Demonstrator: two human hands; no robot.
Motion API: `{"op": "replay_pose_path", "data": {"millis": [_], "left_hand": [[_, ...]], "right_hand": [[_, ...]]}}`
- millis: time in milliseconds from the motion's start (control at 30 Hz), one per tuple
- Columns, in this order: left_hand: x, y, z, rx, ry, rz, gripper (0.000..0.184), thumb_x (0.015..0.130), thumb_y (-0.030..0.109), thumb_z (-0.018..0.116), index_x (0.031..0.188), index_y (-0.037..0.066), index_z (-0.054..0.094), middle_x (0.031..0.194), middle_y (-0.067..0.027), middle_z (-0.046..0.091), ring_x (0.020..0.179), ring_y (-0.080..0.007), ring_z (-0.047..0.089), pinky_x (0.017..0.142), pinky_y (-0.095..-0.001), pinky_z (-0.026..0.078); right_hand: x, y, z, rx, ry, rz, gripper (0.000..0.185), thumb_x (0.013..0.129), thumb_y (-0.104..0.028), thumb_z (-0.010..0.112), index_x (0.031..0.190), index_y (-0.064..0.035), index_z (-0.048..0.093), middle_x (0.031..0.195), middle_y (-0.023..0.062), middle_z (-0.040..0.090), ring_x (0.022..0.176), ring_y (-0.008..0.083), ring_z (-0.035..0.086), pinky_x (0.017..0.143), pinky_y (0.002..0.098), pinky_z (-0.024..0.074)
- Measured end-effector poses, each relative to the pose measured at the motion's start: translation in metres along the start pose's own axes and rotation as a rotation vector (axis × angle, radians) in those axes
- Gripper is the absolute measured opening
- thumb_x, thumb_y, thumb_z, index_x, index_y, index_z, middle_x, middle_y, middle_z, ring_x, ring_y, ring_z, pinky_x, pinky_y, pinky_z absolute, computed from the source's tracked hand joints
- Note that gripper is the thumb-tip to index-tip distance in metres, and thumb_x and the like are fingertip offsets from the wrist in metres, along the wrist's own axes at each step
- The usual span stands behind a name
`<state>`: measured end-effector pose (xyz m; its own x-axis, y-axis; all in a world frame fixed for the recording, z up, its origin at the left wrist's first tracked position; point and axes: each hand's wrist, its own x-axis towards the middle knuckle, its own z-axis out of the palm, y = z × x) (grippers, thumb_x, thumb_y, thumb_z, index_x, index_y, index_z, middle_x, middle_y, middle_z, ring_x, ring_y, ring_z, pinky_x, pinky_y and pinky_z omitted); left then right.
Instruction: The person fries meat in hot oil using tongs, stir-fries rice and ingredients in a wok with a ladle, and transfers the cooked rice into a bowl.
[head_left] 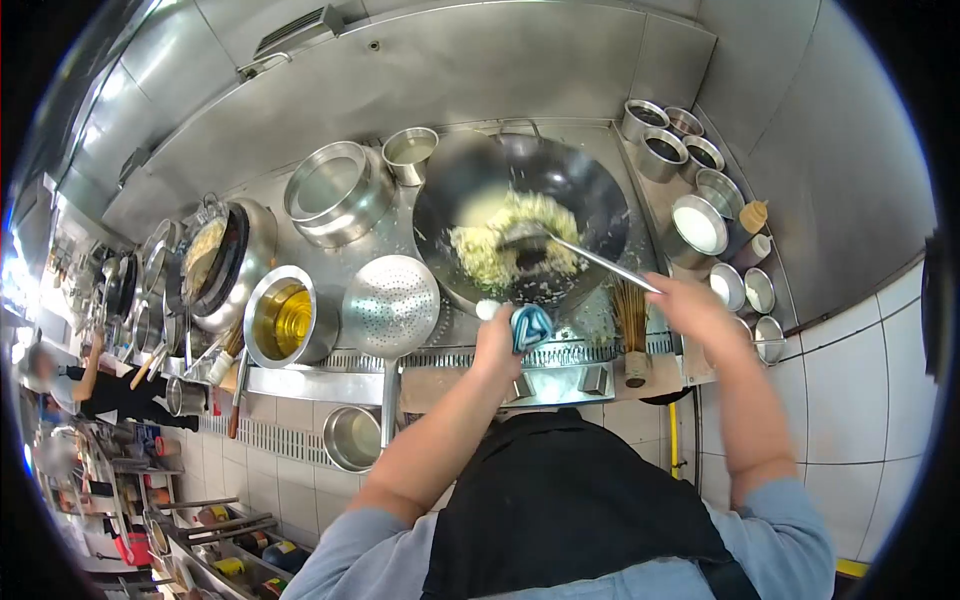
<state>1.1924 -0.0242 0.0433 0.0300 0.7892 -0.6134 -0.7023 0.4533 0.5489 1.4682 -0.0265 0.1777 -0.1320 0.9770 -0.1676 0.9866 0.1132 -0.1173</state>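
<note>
A black wok (590,190) sits on the stove, holding a pale yellow-green heap of chopped food (480,255). My right hand (690,305) is closed round the end of a long-handled metal ladle (600,260), whose head rests among the food near the wok's middle. At the wok's near rim, my left hand (495,345) grips a folded blue-and-white cloth (531,327). A small white thing shows by its fingertips; what it is I cannot make out. Whether the cloth wraps a wok handle is hidden. A blurred patch covers part of the wok's far left side.
Left of the wok lie a perforated strainer (392,305) and a pot of yellow oil (290,318). A bamboo brush (632,330) stands at the near right. Metal seasoning pots (698,228) line the right side. Another person (90,375) stands far left.
</note>
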Motion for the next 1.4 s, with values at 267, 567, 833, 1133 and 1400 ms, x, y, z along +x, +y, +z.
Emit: {"op": "replay_pose_path", "data": {"millis": [267,567,833,1133,1400], "left_hand": [[-0.022,-0.006,-0.014,0.016,0.082,-0.040,0.019,0.094,0.018,0.048,0.104,0.003,0.053,0.083,-0.0118,0.065,0.069,-0.0251,0.066,0.062,-0.0409,0.057],[0.095,0.012,0.002,0.257,0.046,-0.077,0.022,0.088,0.034,0.057,0.080,0.014,0.059,0.063,-0.0036,0.060,0.047,-0.0185,0.055,0.036,-0.0318,0.035],[0.035,0.009,-0.027,0.031,-0.172,-0.227,0.031,0.087,0.043,0.066,0.088,0.012,0.059,0.071,-0.0004,0.062,0.057,-0.0140,0.061,0.047,-0.0289,0.048],[0.009,0.016,-0.027,-0.021,-0.159,-0.197,0.035,0.091,0.041,0.060,0.096,0.007,0.054,0.075,-0.0038,0.062,0.062,-0.0164,0.064,0.055,-0.0325,0.053],[0.024,0.026,-0.030,0.206,-0.239,-0.261,0.055,0.091,0.066,0.041,0.094,0.015,0.059,0.079,-0.0022,0.064,0.069,-0.0168,0.061,0.062,-0.0362,0.048]], "right_hand": [[-0.044,0.019,-0.005,0.102,0.056,0.062,0.043,0.093,-0.031,0.054,0.135,-0.0290,0.050,0.084,0.0206,0.065,0.079,0.0374,0.063,0.069,0.0459,0.0493],[0.081,-0.052,0.086,0.514,-0.030,0.115,0.043,0.094,-0.019,0.049,0.134,-0.0064,0.044,0.096,0.0221,0.064,0.082,0.0353,0.063,0.069,0.0415,0.0503],[0.025,-0.085,-0.013,0.840,-0.099,0.047,0.036,0.095,-0.027,0.051,0.126,-0.0095,0.049,0.061,0.0030,0.050,0.044,0.0158,0.049,0.040,0.0323,0.0415],[0.109,-0.085,0.018,0.727,-0.257,0.055,0.022,0.098,-0.025,0.046,0.111,-0.0077,0.052,0.059,-0.0001,0.046,0.038,0.0128,0.043,0.036,0.0302,0.0371],[0.141,-0.077,0.052,0.948,-0.239,0.189,0.025,0.095,-0.021,0.052,0.113,-0.0045,0.055,0.063,0.0031,0.051,0.041,0.0142,0.047,0.037,0.0313,0.0410]]}}
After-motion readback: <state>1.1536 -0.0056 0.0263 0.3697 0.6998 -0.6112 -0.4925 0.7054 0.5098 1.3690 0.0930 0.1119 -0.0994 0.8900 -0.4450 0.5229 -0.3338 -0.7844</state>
